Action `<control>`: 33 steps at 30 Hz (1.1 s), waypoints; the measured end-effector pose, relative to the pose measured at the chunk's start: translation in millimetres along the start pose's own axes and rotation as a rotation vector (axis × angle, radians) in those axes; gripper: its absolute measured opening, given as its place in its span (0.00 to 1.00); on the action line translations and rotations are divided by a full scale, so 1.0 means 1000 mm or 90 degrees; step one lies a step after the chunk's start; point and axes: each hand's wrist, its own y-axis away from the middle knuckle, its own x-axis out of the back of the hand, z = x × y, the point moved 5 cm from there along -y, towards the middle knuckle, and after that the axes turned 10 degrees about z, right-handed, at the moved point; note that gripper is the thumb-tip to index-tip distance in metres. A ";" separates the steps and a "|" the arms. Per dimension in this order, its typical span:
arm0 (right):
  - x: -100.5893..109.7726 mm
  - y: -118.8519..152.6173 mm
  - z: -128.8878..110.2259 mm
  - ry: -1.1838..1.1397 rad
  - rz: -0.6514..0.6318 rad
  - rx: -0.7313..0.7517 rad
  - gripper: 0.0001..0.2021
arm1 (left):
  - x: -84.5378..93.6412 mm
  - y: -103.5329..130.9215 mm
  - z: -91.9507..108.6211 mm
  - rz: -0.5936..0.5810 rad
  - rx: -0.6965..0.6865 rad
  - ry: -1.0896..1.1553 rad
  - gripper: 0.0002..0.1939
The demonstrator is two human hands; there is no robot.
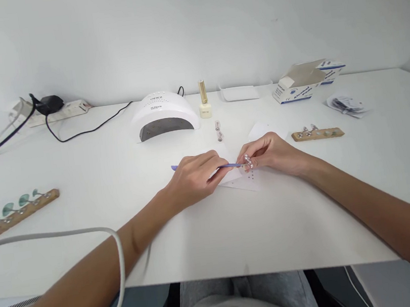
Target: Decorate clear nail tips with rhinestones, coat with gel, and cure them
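Note:
My left hand is closed round a slim purple-handled tool, held like a pen. Its far end points right and meets a small shiny silver piece, which the fingers of my right hand pinch. The tool's tip is too small to make out. Under both hands lie white paper sheets with tiny dark marks or bits on them. Just beyond my hands, two small clear and silver pieces stand on the table.
Behind stand a white nail lamp, a polish bottle and an alcohol pad box. Wooden display strips lie left and right. Packets lie at right. A white cable crosses near my left forearm.

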 end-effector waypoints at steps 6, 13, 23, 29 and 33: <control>0.000 0.000 0.002 -0.014 -0.001 0.002 0.01 | 0.000 -0.001 0.001 -0.013 -0.005 -0.007 0.03; 0.000 0.000 0.001 -0.006 0.016 -0.003 0.01 | 0.003 -0.006 0.005 -0.003 -0.069 -0.069 0.04; 0.001 -0.002 0.002 -0.021 0.029 -0.017 0.02 | 0.006 -0.009 0.011 -0.005 -0.134 -0.136 0.05; 0.001 -0.001 0.002 -0.002 0.025 -0.015 0.02 | 0.005 -0.009 0.012 -0.013 -0.131 -0.140 0.06; 0.002 -0.001 0.003 -0.002 0.024 -0.014 0.03 | 0.006 -0.009 0.012 -0.016 -0.130 -0.140 0.06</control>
